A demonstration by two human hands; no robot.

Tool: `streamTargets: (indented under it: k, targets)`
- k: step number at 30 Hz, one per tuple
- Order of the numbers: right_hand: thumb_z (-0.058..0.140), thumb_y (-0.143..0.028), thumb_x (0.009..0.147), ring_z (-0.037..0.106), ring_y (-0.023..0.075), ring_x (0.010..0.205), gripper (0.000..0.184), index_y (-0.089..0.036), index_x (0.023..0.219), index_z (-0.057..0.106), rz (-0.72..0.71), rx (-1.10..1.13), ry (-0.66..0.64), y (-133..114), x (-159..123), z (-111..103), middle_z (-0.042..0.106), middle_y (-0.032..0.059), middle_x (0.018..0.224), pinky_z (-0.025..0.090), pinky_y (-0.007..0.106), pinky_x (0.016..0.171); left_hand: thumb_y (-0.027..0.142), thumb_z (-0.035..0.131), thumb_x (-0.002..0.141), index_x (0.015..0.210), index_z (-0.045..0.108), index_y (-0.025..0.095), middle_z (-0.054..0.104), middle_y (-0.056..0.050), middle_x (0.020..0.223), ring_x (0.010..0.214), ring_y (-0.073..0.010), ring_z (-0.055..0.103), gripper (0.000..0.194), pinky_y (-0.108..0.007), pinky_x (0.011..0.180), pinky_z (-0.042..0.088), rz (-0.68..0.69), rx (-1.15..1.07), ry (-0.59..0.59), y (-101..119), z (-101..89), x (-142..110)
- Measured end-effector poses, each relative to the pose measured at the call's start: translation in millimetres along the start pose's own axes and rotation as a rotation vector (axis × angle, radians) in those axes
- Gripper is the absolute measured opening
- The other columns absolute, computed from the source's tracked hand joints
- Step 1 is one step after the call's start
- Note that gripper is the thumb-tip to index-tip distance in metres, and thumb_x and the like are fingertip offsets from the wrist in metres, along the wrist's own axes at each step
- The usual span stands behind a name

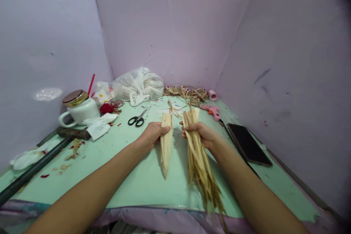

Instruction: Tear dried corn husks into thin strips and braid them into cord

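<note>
Pinching flat, pale, pointed strip (166,148) down frame centre in left hand (152,134); clasping frayed straw-coloured bundle (197,157), near-parallel, beside it in right hand (203,132)

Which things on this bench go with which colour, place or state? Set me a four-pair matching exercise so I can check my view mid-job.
Things
1. Glue gun
2. Pale pointed piece
3. Mug
4. Bundle of dried strips

Colour, place or state
A. Held in the right hand
B. White, with a shiny lid on top
C. Held in the left hand
D. Pink, lying on the bench

Right pairs: 1-D, 2-C, 3-B, 4-A
</note>
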State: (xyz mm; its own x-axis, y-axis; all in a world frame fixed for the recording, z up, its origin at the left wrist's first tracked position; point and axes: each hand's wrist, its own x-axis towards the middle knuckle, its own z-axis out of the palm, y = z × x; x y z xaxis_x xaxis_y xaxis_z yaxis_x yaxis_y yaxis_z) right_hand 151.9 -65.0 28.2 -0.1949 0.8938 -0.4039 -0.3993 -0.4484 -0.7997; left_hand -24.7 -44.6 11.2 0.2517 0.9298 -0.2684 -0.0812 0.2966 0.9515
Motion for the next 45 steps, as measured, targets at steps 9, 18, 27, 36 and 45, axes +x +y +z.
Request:
streamTargets:
  k: [9, 18, 27, 36, 45]
  targets:
    - [0.063, -0.013, 0.061, 0.061, 0.0172, 0.052, 0.019, -0.009, 0.079, 0.06, -0.057, -0.101, -0.094, 25.1, 5.7, 11.8, 0.066, 0.0061, 0.059, 0.052, 0.031, 0.058, 0.017, 0.062, 0.052, 0.051, 0.057, 0.011, 0.055, -0.002, 0.046, 0.04, -0.0112, 0.048, 0.008, -0.022, 0.042, 0.034, 0.028, 0.193, -0.042, -0.6, 13.6, -13.0]
    - [0.068, -0.011, 0.047, 0.062, 0.0205, 0.057, 0.03, -0.01, 0.076, 0.064, -0.223, -0.201, 0.012, 25.8, 5.2, 14.6, 0.069, 0.0072, 0.066, 0.05, 0.035, 0.063, 0.016, 0.059, 0.051, 0.045, 0.051, 0.013, 0.046, 0.002, 0.039, 0.035, -0.0086, 0.04, 0.011, -0.022, 0.038, 0.029, 0.034, 0.23, -0.015, 0.2, 13.4, -13.9]
    - [0.065, -0.01, 0.046, 0.061, 0.0188, 0.058, 0.031, -0.011, 0.076, 0.064, -0.284, -0.305, 0.012, 26.8, 5.1, 15.8, 0.068, 0.005, 0.068, 0.049, 0.031, 0.06, 0.016, 0.06, 0.048, 0.047, 0.054, 0.012, 0.048, 0.001, 0.041, 0.038, -0.0084, 0.042, 0.007, -0.021, 0.041, 0.029, 0.063, 0.178, -0.028, -2.0, 12.8, -12.0]
    - [0.065, -0.009, 0.046, 0.061, 0.0185, 0.056, 0.031, -0.01, 0.077, 0.063, -0.269, -0.245, 0.014, 26.7, 3.5, 17.8, 0.067, 0.0046, 0.063, 0.049, 0.031, 0.061, 0.016, 0.065, 0.048, 0.054, 0.059, 0.011, 0.056, -0.001, 0.048, 0.044, -0.0105, 0.049, 0.01, -0.022, 0.046, 0.035, 0.009, 0.076, -0.052, -1.4, 12.4, -12.3]
    - [0.061, -0.005, 0.055, 0.058, 0.0148, 0.047, 0.013, -0.012, 0.065, 0.057, -0.187, -0.075, 0.035, 16.8, 1.6, 15.5, 0.061, 0.0028, 0.053, 0.05, 0.028, 0.052, 0.022, 0.07, 0.048, 0.056, 0.056, 0.011, 0.058, -0.003, 0.052, 0.044, -0.0109, 0.051, 0.019, -0.023, 0.046, 0.039, -0.014, -0.002, -0.034, -1.0, 7.7, -4.9]
